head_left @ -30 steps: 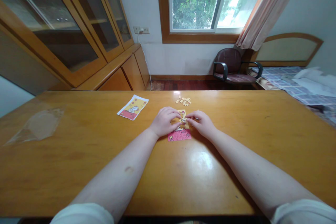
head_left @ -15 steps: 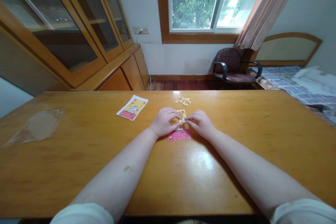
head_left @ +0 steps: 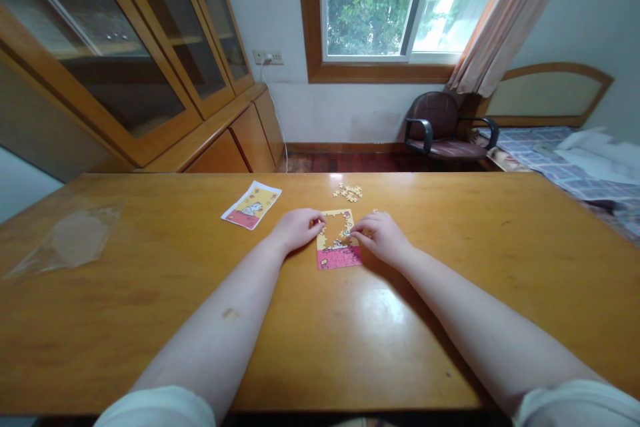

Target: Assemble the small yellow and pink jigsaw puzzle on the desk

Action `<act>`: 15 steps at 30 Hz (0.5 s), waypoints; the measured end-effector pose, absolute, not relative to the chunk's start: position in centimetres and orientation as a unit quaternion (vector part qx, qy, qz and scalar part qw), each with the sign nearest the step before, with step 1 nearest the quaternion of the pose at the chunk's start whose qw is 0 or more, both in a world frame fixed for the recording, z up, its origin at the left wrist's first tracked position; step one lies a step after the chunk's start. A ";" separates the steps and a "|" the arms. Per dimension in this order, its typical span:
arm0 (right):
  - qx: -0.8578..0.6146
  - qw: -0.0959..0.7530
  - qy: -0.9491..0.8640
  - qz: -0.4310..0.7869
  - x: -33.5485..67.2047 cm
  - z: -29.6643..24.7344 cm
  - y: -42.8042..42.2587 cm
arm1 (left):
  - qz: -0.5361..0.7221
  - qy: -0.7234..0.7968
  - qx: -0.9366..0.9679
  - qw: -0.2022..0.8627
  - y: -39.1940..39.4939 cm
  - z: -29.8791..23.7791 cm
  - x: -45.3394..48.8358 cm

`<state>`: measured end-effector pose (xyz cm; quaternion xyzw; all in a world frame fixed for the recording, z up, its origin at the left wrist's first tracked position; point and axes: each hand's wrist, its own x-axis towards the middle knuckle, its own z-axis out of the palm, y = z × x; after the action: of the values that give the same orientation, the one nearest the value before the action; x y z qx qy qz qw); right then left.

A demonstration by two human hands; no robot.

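A small jigsaw puzzle [head_left: 339,255] with a yellow border and pink bottom lies mid-table, its centre partly unfilled. My left hand [head_left: 295,228] rests at its left edge, fingers curled against the border. My right hand [head_left: 381,236] sits at its right edge, fingertips pinched at the puzzle's inner gap; what they hold is too small to make out. Several loose puzzle pieces [head_left: 349,192] lie in a heap just beyond the puzzle.
A picture card [head_left: 251,204] lies left of the puzzle. A clear plastic bag [head_left: 70,240] sits far left on the wooden table [head_left: 450,267]. Beyond stand a glass-door cabinet [head_left: 125,60], an armchair [head_left: 443,127] and a bed [head_left: 575,160].
My left hand has slid off the puzzle's top to its left edge, uncovering the upper half. My right hand has stayed at the right edge.
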<state>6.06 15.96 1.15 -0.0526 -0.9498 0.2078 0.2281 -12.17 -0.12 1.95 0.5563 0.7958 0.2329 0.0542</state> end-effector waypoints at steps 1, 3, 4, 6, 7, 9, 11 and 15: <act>-0.058 0.215 -0.952 0.211 6.0 1.3 15.8 | 0.219 0.796 0.560 0.074 -0.3 2.0 -12.3; -0.067 0.190 -0.955 0.219 6.0 1.6 15.5 | 0.202 0.792 0.565 0.116 -0.6 2.3 -12.5; -0.070 0.179 -0.957 0.219 6.0 1.6 15.3 | 0.196 0.790 0.565 0.137 -0.8 2.4 -12.6; -0.074 0.164 -0.961 0.212 6.0 1.5 14.9 | 0.185 0.786 0.564 0.175 -1.1 2.8 -12.5; -0.077 0.161 -0.962 0.206 6.0 1.5 14.7 | 0.180 0.784 0.563 0.191 -1.2 3.0 -12.5; -0.081 0.157 -0.964 0.196 6.0 1.3 14.4 | 0.171 0.782 0.559 0.215 -1.4 3.3 -12.4; -0.080 0.154 -0.965 0.195 6.0 1.0 14.4 | 0.164 0.781 0.556 0.231 -1.6 3.7 -12.4; -0.076 0.159 -0.962 0.210 5.8 0.7 14.5 | 0.151 0.783 0.552 0.242 -1.7 4.1 -12.4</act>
<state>5.82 14.53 0.65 -0.0763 -0.9617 0.2097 0.1591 -12.38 -1.66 4.12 0.5525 0.7832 0.1508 0.2421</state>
